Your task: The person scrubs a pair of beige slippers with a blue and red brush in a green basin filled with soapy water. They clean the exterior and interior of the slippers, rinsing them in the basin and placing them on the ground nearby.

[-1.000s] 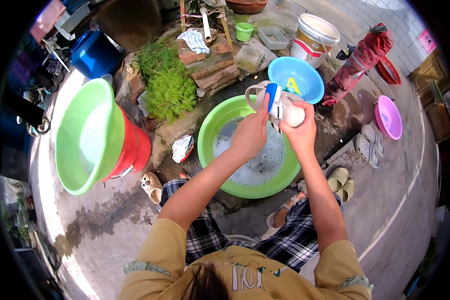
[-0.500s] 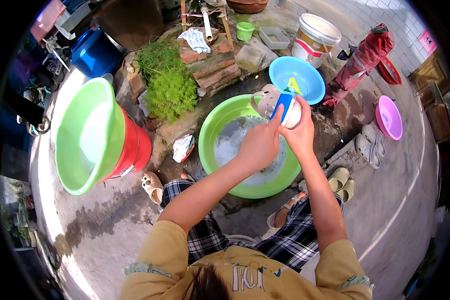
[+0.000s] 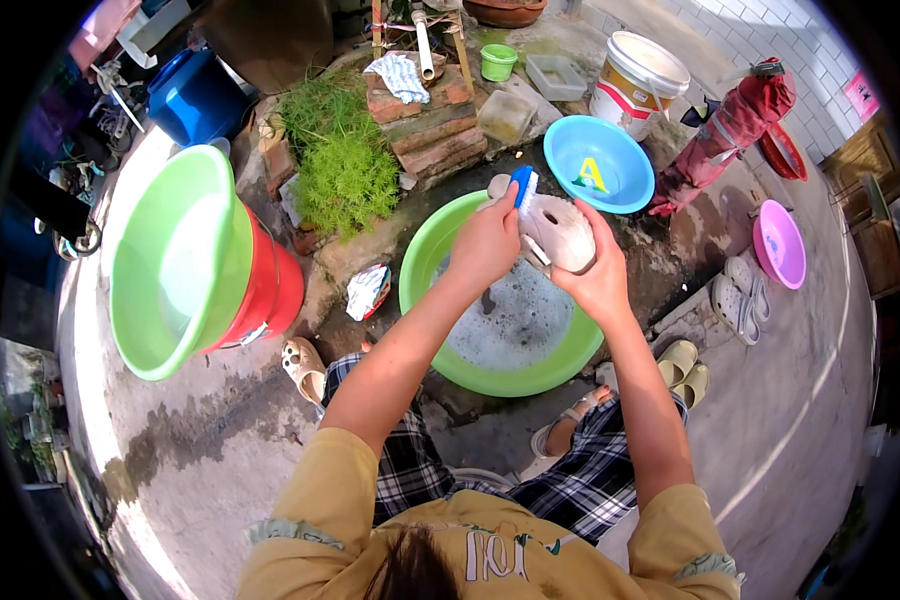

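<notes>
A pale beige clog (image 3: 562,232) is tilted over the large green basin (image 3: 422,232). My right hand (image 3: 599,281) is closed around one end of it, the thumb along its upper edge. My left hand (image 3: 486,240) grips a blue scrub brush (image 3: 522,183). The brush's white bristles rest against the clog, towards its other end; the left fingertips are partly hidden behind the brush and the clog. Below both hands, foamy grey water (image 3: 515,325) fills the basin.
To the left, a green tub (image 3: 130,275) of water leans on a red bucket (image 3: 275,295). Beyond the basin are a blue basin (image 3: 610,150), a white paint bucket (image 3: 635,80) and a wrapped red umbrella (image 3: 725,130). Grey clogs (image 3: 735,305) and a pink basin (image 3: 778,245) lie right.
My left hand and the brush have moved left across the clog. The clog has turned and dropped slightly, showing more of its side. My right hand has come down with it.
</notes>
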`<state>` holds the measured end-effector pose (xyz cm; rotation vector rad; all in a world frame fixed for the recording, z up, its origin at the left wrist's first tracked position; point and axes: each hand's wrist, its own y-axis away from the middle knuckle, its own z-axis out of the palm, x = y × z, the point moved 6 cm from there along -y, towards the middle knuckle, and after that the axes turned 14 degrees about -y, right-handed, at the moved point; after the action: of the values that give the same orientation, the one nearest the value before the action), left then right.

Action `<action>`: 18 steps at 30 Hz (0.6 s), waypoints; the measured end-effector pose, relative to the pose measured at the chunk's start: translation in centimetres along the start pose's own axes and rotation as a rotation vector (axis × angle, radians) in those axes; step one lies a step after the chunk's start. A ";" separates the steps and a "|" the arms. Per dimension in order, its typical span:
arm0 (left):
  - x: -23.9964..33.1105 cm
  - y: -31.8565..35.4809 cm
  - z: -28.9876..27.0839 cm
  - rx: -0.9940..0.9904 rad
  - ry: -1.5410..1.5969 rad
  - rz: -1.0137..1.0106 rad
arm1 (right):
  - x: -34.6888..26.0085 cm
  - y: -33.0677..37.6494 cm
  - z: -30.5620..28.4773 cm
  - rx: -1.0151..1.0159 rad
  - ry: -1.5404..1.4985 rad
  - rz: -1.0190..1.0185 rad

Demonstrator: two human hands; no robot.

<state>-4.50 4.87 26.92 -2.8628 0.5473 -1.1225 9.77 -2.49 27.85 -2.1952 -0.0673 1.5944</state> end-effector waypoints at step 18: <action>-0.1 0.6 2.5 0.017 0.079 0.150 | 0.9 0.5 1.1 -0.084 -0.017 0.133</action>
<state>-3.09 4.04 24.92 -2.7197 0.7387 -1.2126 8.99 -2.32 26.59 -2.2926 0.0067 1.7107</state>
